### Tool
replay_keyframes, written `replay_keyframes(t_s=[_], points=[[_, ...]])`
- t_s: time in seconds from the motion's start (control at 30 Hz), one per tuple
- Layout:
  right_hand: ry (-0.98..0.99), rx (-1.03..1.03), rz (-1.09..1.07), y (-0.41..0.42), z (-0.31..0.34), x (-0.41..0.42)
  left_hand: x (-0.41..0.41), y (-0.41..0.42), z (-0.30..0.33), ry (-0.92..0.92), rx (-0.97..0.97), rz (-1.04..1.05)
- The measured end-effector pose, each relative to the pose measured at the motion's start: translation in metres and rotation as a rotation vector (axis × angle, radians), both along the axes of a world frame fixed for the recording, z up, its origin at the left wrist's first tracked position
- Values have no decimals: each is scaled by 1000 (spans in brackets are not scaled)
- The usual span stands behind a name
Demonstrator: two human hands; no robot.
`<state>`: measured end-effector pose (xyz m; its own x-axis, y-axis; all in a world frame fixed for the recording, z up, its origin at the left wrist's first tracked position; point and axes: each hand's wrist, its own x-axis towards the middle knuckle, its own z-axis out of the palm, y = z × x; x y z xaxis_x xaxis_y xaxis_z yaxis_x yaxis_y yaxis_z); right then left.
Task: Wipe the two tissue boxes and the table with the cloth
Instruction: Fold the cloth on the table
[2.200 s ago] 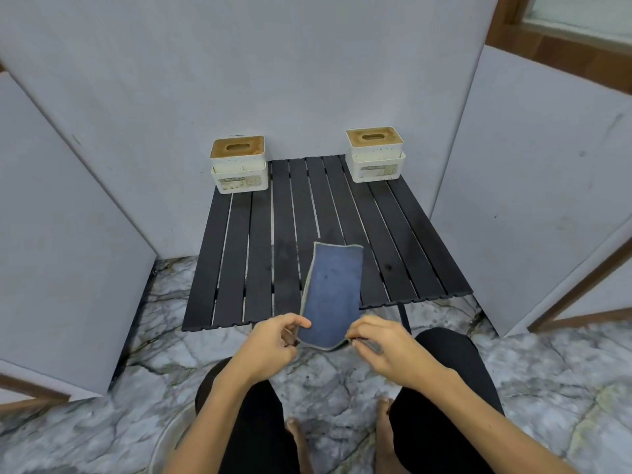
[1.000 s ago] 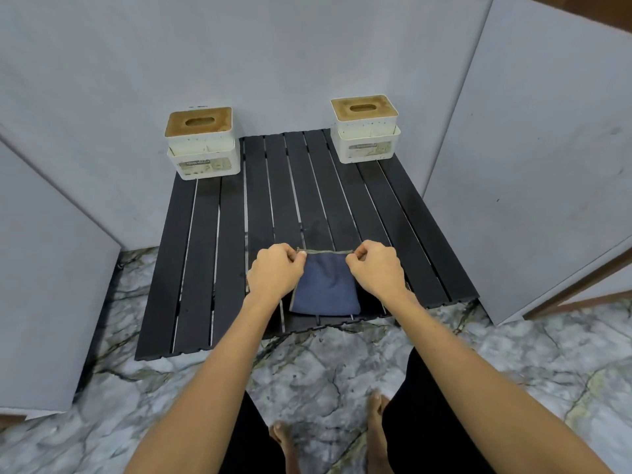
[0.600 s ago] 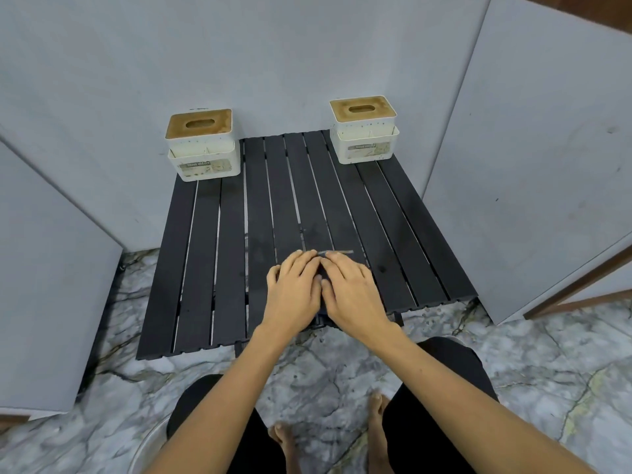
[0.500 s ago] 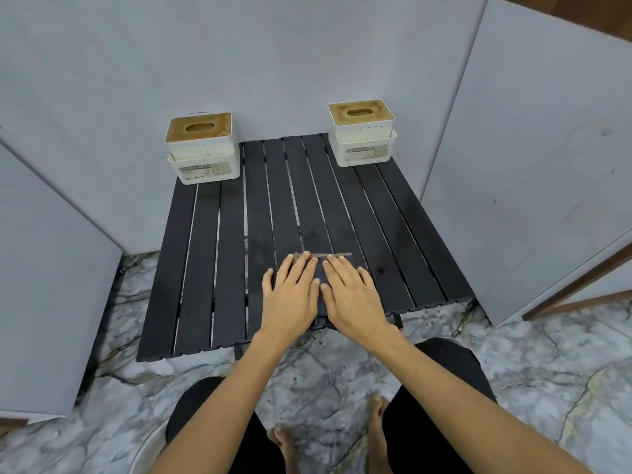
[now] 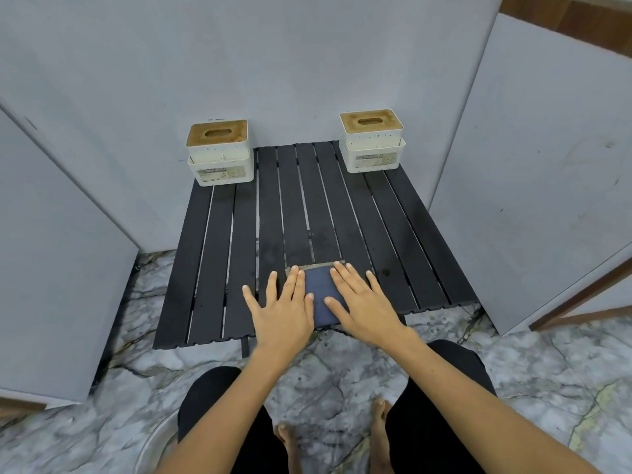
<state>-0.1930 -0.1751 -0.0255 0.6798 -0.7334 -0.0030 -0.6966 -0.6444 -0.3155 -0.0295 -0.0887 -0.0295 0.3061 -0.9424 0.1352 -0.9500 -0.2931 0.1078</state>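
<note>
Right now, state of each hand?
Left hand: open, fingers straight, pressing flat on the cloth.
Right hand: open, fingers straight, pressing flat on the cloth too.

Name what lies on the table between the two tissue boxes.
Nothing: the head view shows only bare black slats of the table between the left tissue box and the right tissue box.

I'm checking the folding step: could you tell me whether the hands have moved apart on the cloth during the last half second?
Yes. The left hand and right hand have spread sideways, baring the cloth between them.
</note>
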Motion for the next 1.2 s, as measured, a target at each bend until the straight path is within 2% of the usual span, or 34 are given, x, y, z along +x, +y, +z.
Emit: replay_keyframes(t_s=[0.17,0.3,0.43,0.53,0.6,0.7,0.8,0.87,1.0,1.1,1.2], points=[[-188,-133,-26,7,-1,-2,15,8,12,193,117,-50],[-314,-188,144,5,1,-21,31,30,13,250,-72,-228],[-224,-109,297,-5,10,-42,39,41,5,145,-127,-348],[-164,-232,386,-10,12,-44,40,42,5,75,-222,-430],[-170,-302,423,-10,12,-44,40,44,7,101,-282,-459],[-191,-259,420,-10,16,-48,45,44,16,204,-277,-437],[-218,-94,350,-9,29,-46,44,40,33,395,-177,-372],[-306,70,213,-9,38,-40,38,34,41,505,-154,-291],[-483,210,-71,-10,46,-22,29,13,44,628,-157,-60],[-498,253,-214,-12,41,-7,26,0,42,703,-166,84],[-472,188,-306,-14,30,2,25,-6,38,677,-213,173]])
